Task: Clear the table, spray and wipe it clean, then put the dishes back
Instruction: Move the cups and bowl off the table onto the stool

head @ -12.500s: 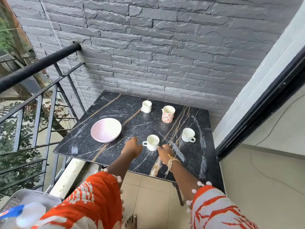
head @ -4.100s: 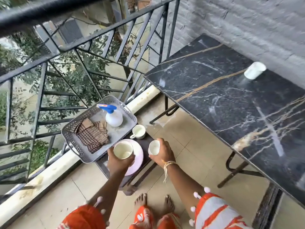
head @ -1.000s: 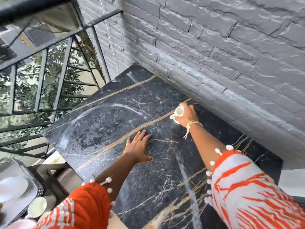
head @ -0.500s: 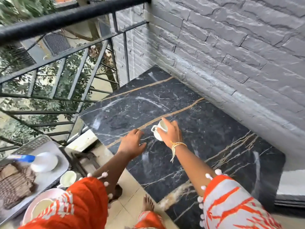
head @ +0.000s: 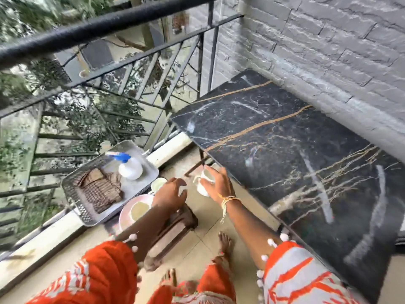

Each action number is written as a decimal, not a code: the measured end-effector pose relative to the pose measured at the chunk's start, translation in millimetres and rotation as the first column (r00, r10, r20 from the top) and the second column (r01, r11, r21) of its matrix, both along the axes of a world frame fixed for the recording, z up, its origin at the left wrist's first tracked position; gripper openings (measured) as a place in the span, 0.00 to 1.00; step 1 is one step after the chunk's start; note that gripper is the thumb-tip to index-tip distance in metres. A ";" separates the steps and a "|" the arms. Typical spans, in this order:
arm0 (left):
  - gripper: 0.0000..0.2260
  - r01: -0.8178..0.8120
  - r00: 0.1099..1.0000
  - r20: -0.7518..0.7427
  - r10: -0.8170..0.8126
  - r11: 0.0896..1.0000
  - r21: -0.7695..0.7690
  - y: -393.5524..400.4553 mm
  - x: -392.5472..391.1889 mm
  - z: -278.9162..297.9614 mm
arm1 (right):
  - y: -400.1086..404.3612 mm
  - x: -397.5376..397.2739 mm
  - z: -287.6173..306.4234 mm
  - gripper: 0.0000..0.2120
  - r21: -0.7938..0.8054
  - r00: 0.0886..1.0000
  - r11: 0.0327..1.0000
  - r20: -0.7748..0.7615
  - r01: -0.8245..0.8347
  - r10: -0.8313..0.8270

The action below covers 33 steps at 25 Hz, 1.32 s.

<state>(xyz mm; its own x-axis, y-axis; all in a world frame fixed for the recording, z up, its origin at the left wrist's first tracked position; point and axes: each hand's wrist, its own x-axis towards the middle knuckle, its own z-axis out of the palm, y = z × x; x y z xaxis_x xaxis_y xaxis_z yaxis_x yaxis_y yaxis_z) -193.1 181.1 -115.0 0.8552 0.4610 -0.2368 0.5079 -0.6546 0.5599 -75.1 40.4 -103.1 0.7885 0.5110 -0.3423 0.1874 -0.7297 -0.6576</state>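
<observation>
My right hand [head: 217, 183] grips a white cup [head: 202, 184] from above, in the air past the black marble table [head: 295, 154] edge. My left hand [head: 169, 191] hovers with loosely curled fingers, holding nothing, over a low dark stool [head: 175, 224]. On the stool sit a pink plate [head: 125, 212] with a cup [head: 139, 209] in it and another white cup [head: 158, 184]. A grey tray [head: 144, 183] holds a white spray bottle with a blue head [head: 129, 165] and a brown checked cloth [head: 98, 189]. No dishes stand on the table top.
A black metal railing [head: 87, 31] runs along the left, with trees beyond it. The grey stone wall [head: 328, 51] backs the table. My bare feet [head: 223, 240] stand on the beige tiled floor between stool and table.
My right hand has carried the white cup off the table, left and down toward the stool. My left hand left the table edge and moved over the stool. The view has swung left.
</observation>
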 end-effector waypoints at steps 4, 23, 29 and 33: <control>0.14 -0.100 0.994 -0.048 0.100 0.995 0.002 20.8 -83.1 -7.7 | 24.8 -88.7 -8.9 0.27 -0.005 0.995 0.996 -0.051 -0.084 0.084; 0.04 -0.645 0.751 -0.341 0.565 0.519 -0.561 65.3 -266.1 -62.7 | 104.1 -293.0 -60.8 0.34 -0.010 0.920 0.920 -0.027 -0.391 0.390; 0.11 -0.737 0.667 -0.315 0.675 0.539 -0.407 104.1 -283.1 -108.9 | 162.6 -319.7 -91.6 0.35 -0.043 0.926 0.926 0.005 -0.376 0.377; 0.15 -0.775 0.624 -0.265 0.735 0.539 -0.331 120.4 -269.7 -120.8 | 188.9 -329.8 -111.7 0.33 -0.162 0.966 0.961 0.094 -0.222 0.239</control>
